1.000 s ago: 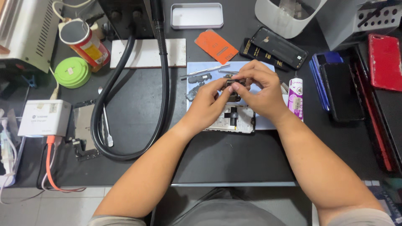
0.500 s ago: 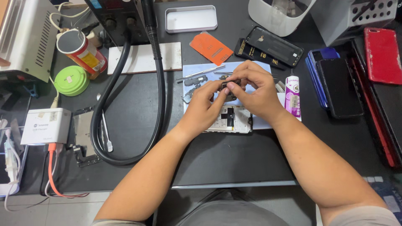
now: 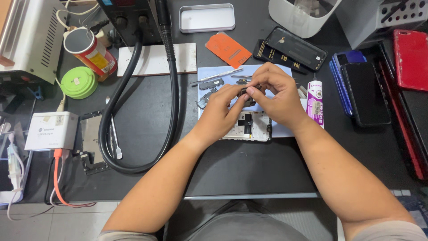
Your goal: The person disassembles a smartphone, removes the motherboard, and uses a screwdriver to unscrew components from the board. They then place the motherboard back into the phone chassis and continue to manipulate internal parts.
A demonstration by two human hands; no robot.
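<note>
Both hands meet over an opened phone [image 3: 249, 127] that lies on a pale blue mat [image 3: 214, 73] on the black bench. My left hand [image 3: 220, 111] and my right hand [image 3: 274, 93] pinch a small dark phone part [image 3: 245, 93] between their fingertips, just above the phone's exposed board. Loose metal parts and tweezers [image 3: 218, 76] lie on the mat behind the hands. A white glue tube [image 3: 314, 101] with a purple label lies right beside my right wrist.
A thick black hose [image 3: 171, 89] loops across the left of the bench. Back left stand a can [image 3: 91, 52], a green round tape holder [image 3: 79, 82] and a white charger box [image 3: 51, 130]. Several phones [image 3: 363, 91] and a red case [image 3: 411, 58] lie at right.
Both hands stay together on the small part over the phone, with only slight finger shifts. The camera view has drifted a little.
</note>
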